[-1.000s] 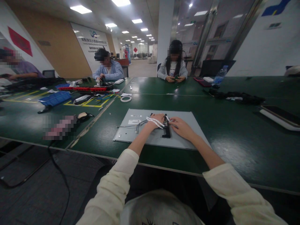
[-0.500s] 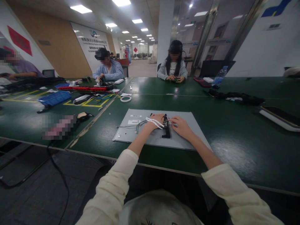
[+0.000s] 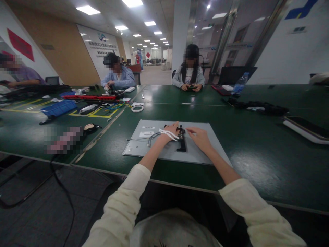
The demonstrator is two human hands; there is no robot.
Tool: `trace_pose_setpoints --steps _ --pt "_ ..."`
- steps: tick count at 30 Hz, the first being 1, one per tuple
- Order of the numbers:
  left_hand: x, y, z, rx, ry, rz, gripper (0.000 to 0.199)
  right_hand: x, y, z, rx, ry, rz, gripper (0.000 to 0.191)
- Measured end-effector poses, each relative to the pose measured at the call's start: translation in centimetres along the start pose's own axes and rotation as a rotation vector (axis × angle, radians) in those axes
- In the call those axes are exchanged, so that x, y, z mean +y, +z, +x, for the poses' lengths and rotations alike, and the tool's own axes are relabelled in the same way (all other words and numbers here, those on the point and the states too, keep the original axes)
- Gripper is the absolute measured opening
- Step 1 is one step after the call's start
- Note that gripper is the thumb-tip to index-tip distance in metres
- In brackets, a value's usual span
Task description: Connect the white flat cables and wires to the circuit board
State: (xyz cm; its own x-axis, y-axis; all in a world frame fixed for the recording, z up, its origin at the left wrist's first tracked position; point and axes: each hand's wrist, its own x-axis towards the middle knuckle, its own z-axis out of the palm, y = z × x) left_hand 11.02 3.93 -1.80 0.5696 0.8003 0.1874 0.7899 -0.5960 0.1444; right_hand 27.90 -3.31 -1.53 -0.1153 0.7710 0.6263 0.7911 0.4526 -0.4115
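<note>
A flat grey panel (image 3: 200, 147) lies on the green table before me, with a black bracket-like part (image 3: 182, 144) on its middle. My left hand (image 3: 171, 130) rests on the left side of the black part, fingers spread. White strips (image 3: 168, 133) cross the back of that hand near the wrist. To the right of the black part is my right hand (image 3: 197, 136), apart from it, thumb and forefinger together; whatever may be between them is too small to make out. Thin grey cables (image 3: 151, 138) and white labels (image 3: 147, 134) are on the panel's left part.
At left are a blue tray (image 3: 58, 108), a pink item (image 3: 65, 139) and coloured wires (image 3: 113, 108). A white ring (image 3: 137, 108) lies beyond the panel. A bottle (image 3: 240, 84) and a phone-like device (image 3: 307, 128) are at right. Three people sit across the table.
My right hand has drawn slightly away from the black part, to the right. The fingers of my left hand have spread, one now pointing forward.
</note>
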Motion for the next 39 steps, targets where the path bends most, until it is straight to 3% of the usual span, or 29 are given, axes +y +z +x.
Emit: trace_pose_setpoints --steps 10,16,24,34,39 --pt "-0.1 0.3 0.2 0.013 -0.056 -0.02 0.061 -0.6 0.1 0.5 0.113 0.072 0.03 0.025" --pt "-0.1 -0.1 0.1 -0.006 -0.088 -0.065 0.066 -1.0 -0.1 0.7 0.245 0.104 0.037 0.026" --pt "-0.1 -0.1 0.2 0.006 -0.08 -0.085 0.07 -1.8 -0.2 1.1 0.266 0.107 0.017 0.03" --pt "-0.2 0.5 0.3 0.099 -0.101 -0.124 0.075 -0.8 0.4 0.1 -0.108 -0.07 -0.234 0.032" --pt "-0.4 0.8 0.4 0.113 -0.097 -0.105 0.07 -1.5 0.1 -0.3 -0.217 -0.082 -0.358 0.032"
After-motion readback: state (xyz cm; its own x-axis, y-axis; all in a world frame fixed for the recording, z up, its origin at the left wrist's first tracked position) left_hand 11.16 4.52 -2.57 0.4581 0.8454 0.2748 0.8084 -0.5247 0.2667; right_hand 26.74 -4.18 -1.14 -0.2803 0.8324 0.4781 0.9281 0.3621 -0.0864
